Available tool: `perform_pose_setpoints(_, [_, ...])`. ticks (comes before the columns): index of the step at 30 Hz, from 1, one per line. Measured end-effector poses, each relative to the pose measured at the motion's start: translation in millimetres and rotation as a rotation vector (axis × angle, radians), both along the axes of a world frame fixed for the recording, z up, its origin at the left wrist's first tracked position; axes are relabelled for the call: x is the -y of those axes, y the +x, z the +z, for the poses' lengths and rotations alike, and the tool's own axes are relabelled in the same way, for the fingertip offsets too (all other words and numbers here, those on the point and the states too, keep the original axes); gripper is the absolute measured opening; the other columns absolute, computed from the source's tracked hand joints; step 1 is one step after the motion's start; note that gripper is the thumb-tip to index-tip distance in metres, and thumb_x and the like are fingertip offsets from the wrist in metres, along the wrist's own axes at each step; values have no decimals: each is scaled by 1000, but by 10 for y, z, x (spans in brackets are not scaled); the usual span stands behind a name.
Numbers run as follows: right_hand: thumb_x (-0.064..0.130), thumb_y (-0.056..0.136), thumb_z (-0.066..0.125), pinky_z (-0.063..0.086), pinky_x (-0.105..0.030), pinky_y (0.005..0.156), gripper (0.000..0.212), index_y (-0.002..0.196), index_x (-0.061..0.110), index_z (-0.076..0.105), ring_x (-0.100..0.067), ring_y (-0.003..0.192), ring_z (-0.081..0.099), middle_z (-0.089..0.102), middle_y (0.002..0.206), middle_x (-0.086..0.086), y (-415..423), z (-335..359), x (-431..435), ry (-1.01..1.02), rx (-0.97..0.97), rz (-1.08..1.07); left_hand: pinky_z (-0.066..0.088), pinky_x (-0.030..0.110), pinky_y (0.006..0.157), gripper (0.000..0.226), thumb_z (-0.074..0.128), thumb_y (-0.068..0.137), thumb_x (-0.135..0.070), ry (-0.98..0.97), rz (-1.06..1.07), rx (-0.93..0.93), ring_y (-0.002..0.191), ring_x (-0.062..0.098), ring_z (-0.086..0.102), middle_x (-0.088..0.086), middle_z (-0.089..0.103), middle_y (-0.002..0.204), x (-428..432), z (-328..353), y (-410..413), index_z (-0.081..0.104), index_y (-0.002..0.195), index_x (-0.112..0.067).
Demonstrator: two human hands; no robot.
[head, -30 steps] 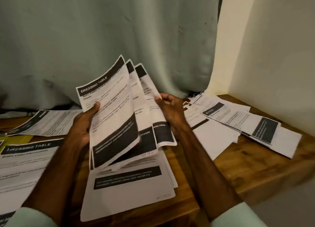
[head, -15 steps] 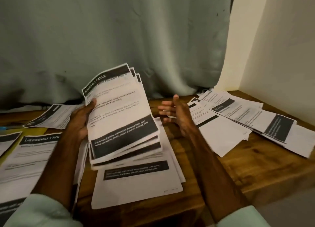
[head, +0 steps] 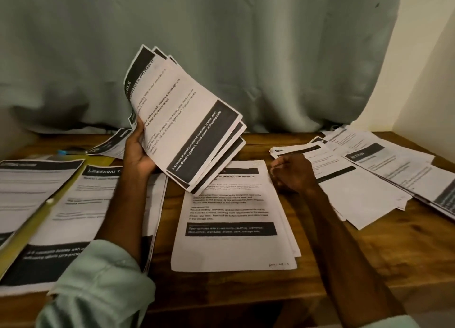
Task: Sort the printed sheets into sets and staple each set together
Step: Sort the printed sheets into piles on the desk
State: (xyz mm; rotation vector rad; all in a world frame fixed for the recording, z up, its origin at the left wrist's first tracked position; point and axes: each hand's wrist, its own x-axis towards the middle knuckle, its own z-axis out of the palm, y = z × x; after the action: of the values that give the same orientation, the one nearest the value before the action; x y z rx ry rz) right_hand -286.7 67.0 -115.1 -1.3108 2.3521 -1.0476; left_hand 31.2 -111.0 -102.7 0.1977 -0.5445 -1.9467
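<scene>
Brown wooden table point(head: 307, 266), sorting seemingly midway: left hand point(head: 138, 152) grips fanned, unstapled white printed sheets point(head: 187, 120); right hand point(head: 294, 173) curls beside loose piles point(head: 369, 179), grasp unclear.

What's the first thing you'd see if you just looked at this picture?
The fan of printed sheets held up in the middle by the left hand, with bold black bands. Under it, more pages cover the wooden table: a stack in the centre and a spread pile at the right, next to the curled right hand.
</scene>
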Motion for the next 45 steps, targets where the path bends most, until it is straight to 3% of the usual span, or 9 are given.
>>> perform_pose_setpoints(4, [43,79,86,43,-28,82,45,106,11,69,-15,93,59,63,99,0,117,-75,6,40,-25,87,54,54,100,45,61,103,-31,7,26,-3,125,32,64,13,67,134,34,-43,-26,58,143,-10])
perform_pose_setpoints(7, [66,68,83,48,-32,89,78,123,15,63,-22,109,62,66,119,-3,181,-133,66,200,-150,122,55,56,97,39,62,103,-31,19,42,-7,123,34,65,13,68,132,68,-67,-18,64,134,-10])
perform_pose_setpoints(11, [64,67,84,51,-32,84,72,112,10,67,-16,92,61,71,112,-7,165,-112,97,216,-183,139,56,56,96,33,61,102,-31,15,61,-30,118,34,68,14,72,125,97,-96,-11,68,126,-9])
perform_pose_setpoints(17, [54,67,89,51,-35,88,62,104,7,71,-21,98,65,72,108,-7,105,-77,84,175,-111,136,56,54,97,33,60,102,-32,7,74,-14,119,32,67,13,73,122,93,-104,-24,66,127,-10])
perform_pose_setpoints(25, [47,70,90,48,-30,90,54,108,11,75,-18,102,59,70,120,-7,80,-151,107,133,50,135,42,52,115,54,65,101,-34,-22,50,4,136,29,56,7,58,147,67,-100,-49,51,151,-19])
perform_pose_setpoints(33, [48,76,86,47,-29,83,56,109,8,67,-19,97,63,68,103,-5,88,-154,90,-20,50,129,53,56,102,38,63,100,-26,-161,-74,-177,126,33,62,14,70,127,-4,58,-119,62,133,-9])
perform_pose_setpoints(37, [51,83,79,51,-29,88,55,124,19,61,-15,105,61,65,113,4,225,-20,32,-335,259,118,49,61,104,36,57,103,-21,-234,-178,-281,120,44,64,24,69,124,-147,184,-177,62,129,2])
perform_pose_setpoints(41, [60,87,69,46,-31,95,64,140,27,53,-13,117,55,58,133,6,344,40,8,-366,445,215,45,64,107,38,62,98,-9,-298,-225,-336,122,50,60,32,64,128,-224,291,-196,60,129,12])
perform_pose_setpoints(45, [74,78,69,47,-37,102,67,133,38,58,-21,126,59,60,138,8,387,72,-4,-434,700,278,39,63,113,40,50,103,-13,-268,-254,-326,127,52,55,35,60,133,-301,354,-224,57,133,13])
